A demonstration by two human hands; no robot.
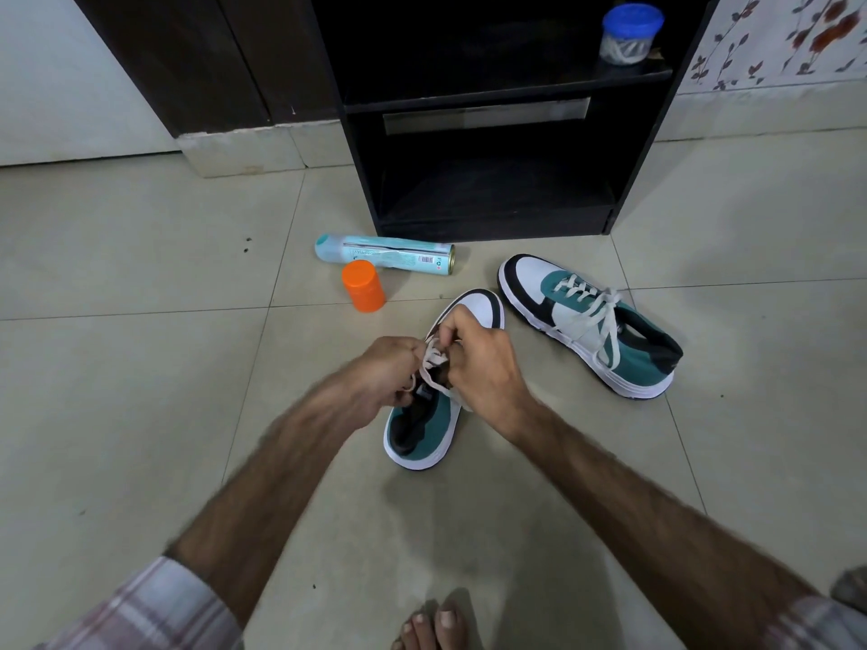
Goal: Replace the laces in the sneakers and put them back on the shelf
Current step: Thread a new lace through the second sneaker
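A teal, white and black sneaker stands on the tiled floor in front of me, toe pointing away. Its off-white lace runs between my two hands over the tongue. My left hand pinches the lace on the shoe's left side. My right hand grips the lace on the right, fingers curled over the eyelets. The second sneaker lies to the right, laced and tied with an off-white lace. The black shelf unit stands beyond both shoes, its lower compartment dark and open.
A light-blue spray can lies on the floor before the shelf, an orange-lidded jar beside it. A blue-lidded jar sits on the upper shelf. My bare toes show at the bottom edge.
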